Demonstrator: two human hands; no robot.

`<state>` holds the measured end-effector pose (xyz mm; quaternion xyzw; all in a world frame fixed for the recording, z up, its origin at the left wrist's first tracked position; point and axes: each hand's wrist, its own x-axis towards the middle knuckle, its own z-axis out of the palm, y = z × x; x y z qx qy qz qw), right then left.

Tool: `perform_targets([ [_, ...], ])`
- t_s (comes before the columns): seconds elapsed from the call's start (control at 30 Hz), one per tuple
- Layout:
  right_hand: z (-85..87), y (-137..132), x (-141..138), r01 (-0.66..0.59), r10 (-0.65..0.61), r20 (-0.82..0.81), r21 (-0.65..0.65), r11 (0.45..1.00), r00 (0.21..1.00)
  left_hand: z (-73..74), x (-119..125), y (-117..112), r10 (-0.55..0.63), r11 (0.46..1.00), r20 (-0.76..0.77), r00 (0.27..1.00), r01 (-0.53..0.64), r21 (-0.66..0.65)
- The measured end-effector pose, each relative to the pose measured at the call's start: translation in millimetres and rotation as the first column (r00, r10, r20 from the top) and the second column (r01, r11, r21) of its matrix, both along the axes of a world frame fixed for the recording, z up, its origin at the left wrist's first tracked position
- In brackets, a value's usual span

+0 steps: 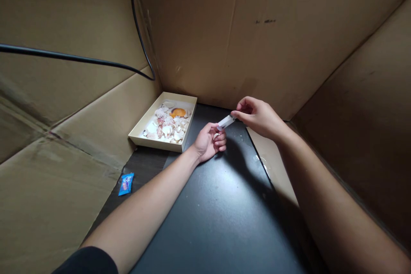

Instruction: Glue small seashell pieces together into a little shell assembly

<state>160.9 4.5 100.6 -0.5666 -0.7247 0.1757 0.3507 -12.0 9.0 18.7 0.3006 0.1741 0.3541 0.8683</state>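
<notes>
A small white tube (226, 122) runs slantwise between my two hands over the dark table. The fingers and thumb of my left hand (208, 142), palm turned up, close on its lower end. A small pale shell (215, 136) is also tucked in the curled fingers of that hand. My right hand (255, 115) pinches the tube's upper end between thumb and fingers, which partly hide it. To the left of my left hand, a shallow cream box (157, 143) holds many pale shells (167, 130) and an orange shell (177, 113).
Cardboard walls (199, 30) enclose the dark tabletop (205, 222) at the back and both sides. A blue wrapped packet (126, 184) lies left of my left forearm. One black cable (96, 61) hangs across the upper left.
</notes>
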Motion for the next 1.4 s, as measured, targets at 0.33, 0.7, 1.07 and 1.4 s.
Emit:
perform_targets([
  [0.33,-3.6,2.7,-3.8,-0.109,0.115,-0.037,0.132,0.985,0.993,-0.4,-0.4,0.7,-0.012,1.0,0.026,1.0,0.011,0.011],
  [0.7,-4.7,-0.3,-11.1,0.028,-0.024,-0.033,0.119,0.992,0.999,-1.5,-1.1,1.1,-0.014,1.0,0.037,0.999,0.014,-0.006],
  [1.07,-9.6,6.0,-8.3,0.003,0.004,-0.123,0.056,0.998,0.992,0.4,-0.7,-1.1,0.015,1.0,0.057,0.998,-0.014,-0.027],
  [1.4,-11.6,4.9,-9.9,0.006,0.004,-0.125,0.077,0.997,0.992,-0.5,-1.0,-0.1,-0.004,1.0,0.052,0.999,0.005,-0.008],
])
